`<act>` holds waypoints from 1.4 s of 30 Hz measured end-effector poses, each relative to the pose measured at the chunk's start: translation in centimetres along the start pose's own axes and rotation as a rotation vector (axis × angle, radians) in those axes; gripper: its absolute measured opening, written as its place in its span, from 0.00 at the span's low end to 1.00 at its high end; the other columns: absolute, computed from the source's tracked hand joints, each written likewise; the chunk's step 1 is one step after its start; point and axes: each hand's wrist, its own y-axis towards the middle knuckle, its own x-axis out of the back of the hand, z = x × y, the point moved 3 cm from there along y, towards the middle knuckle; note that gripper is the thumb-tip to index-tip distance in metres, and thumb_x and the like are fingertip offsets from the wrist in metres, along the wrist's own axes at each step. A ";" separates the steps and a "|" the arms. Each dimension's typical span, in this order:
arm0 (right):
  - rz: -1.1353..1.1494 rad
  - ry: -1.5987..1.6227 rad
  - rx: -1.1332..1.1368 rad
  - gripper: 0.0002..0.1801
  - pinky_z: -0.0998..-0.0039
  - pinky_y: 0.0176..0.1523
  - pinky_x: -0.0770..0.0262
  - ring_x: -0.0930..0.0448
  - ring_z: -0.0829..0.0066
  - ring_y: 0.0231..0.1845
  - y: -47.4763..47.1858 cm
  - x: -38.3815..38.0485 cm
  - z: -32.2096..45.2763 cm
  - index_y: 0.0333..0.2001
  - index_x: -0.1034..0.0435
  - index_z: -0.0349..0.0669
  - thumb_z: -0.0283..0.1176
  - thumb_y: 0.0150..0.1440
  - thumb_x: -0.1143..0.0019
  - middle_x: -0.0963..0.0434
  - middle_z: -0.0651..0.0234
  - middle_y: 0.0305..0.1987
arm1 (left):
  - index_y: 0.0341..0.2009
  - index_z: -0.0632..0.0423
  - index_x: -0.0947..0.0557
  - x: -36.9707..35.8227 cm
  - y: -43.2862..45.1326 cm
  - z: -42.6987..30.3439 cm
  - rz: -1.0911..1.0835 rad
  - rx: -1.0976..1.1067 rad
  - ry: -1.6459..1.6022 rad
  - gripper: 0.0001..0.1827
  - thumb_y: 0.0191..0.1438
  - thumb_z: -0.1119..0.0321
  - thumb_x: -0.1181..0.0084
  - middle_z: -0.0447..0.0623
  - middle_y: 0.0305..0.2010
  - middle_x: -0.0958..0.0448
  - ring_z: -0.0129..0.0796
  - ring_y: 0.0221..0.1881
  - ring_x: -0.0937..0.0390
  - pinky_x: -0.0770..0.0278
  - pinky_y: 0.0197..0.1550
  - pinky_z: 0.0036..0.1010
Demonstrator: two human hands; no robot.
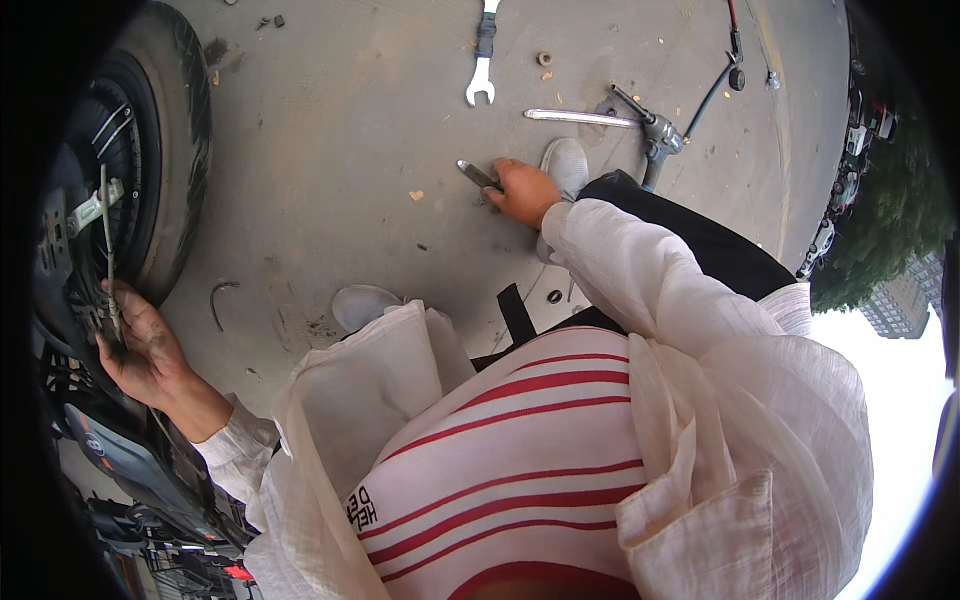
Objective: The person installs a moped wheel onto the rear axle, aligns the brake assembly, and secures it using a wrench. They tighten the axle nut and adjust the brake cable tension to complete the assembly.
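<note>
My left hand (150, 349) is at the underside of a two-wheeled vehicle, fingers around the lower part of a thin greyish cable or rod (110, 259). That piece runs up past a silver metal bracket (96, 208) beside the black hub of a wheel with a worn tire (184, 142). Low over the ground by my shoe, my right hand (525, 191) grips a dark flat metal tool (477, 175) with a bright tip; its exact kind is unclear. To its right lie a long silver bar (574, 117) and an air impact wrench (661, 139) with a hose.
On the concrete lie an open-end wrench (481, 79) with a taped handle, a nut (544, 58), a black ring (554, 297) and a short bent hose or wire (215, 304). A grey body panel (124, 457) is below my left hand. Parked cars (846, 187) stand far right.
</note>
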 end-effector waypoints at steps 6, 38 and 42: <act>0.126 0.075 -0.146 0.15 0.53 0.43 0.30 0.25 0.47 0.41 -2.8 -1.1 -2.2 0.34 0.36 0.34 0.35 0.52 0.45 0.26 0.47 0.39 | 0.47 0.73 0.30 -1.4 -0.5 0.9 -0.072 -0.079 -0.026 0.21 0.45 0.84 0.48 0.60 0.51 0.30 0.49 0.56 0.35 0.39 0.63 0.41; -0.219 -0.162 0.279 0.06 0.56 0.34 0.27 0.24 0.53 0.33 -4.7 -3.5 -0.1 0.35 0.35 0.41 0.26 0.52 0.52 0.32 0.57 0.35 | 0.50 0.76 0.32 0.0 1.0 -0.2 0.083 -0.034 0.057 0.22 0.48 0.82 0.49 0.64 0.56 0.33 0.51 0.58 0.36 0.35 0.61 0.36; -0.216 -0.030 0.251 0.07 0.55 0.37 0.27 0.25 0.52 0.35 -4.5 -3.0 -0.2 0.35 0.35 0.40 0.28 0.52 0.50 0.32 0.57 0.36 | 0.49 0.76 0.32 0.2 1.1 -0.1 0.082 -0.026 0.062 0.21 0.48 0.82 0.49 0.65 0.53 0.33 0.49 0.55 0.33 0.33 0.58 0.34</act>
